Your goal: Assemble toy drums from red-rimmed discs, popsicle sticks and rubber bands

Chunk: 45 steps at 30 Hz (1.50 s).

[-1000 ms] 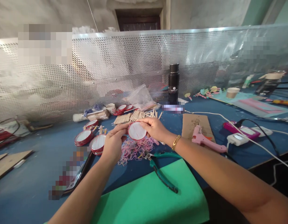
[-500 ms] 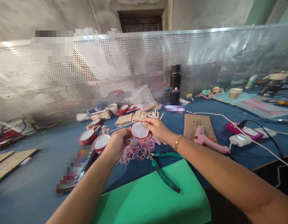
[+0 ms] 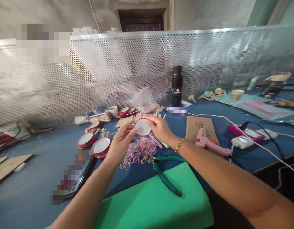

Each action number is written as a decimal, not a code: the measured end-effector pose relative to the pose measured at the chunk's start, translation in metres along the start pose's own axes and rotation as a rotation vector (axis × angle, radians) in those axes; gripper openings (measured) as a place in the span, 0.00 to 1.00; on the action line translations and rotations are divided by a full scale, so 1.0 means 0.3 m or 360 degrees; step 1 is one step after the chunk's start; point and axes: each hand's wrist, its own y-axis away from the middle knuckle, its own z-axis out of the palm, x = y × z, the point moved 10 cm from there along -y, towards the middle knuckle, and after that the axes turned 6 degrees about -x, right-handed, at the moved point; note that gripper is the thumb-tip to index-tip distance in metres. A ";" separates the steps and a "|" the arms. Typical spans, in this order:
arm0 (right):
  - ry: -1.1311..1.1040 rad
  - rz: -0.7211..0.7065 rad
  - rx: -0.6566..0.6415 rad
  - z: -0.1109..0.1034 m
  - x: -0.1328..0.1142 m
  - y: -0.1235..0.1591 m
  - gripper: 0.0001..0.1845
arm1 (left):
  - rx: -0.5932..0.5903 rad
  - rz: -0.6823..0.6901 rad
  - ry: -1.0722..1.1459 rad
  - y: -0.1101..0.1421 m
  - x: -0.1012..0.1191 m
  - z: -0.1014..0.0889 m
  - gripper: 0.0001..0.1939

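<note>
Between my two hands is a round white disc with a thin red rim (image 3: 142, 127), its pale face tilted up toward me. My left hand (image 3: 121, 137) grips its left edge with thumb and fingers, and my right hand (image 3: 160, 128) pinches the upper right edge. Below it lies a tangled heap of pastel rubber bands (image 3: 140, 150). Similar red-rimmed discs are piled to the left, in one stack (image 3: 85, 140) and a nearer stack (image 3: 101, 146). Wooden sticks (image 3: 125, 121) are heaped behind my hands, partly hidden by them.
Teal-handled pliers (image 3: 164, 178) rest partly on a green block (image 3: 156, 203) before me. On the right are a pink glue gun (image 3: 211, 143), cardboard (image 3: 191, 127) and a power strip with cables (image 3: 251, 133). A black bottle (image 3: 177, 86) stands behind; a tablet-like device (image 3: 77, 181) lies left.
The held disc has risen slightly and tilts a little differently. My left fingers have shifted along its edge and look more extended. The whole view has moved slightly.
</note>
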 end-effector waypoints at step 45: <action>-0.0624 0.0522 -0.0465 0.115 0.114 0.000 0.16 | 0.0023 -0.0252 -0.0216 -0.039 -0.081 -0.083 0.40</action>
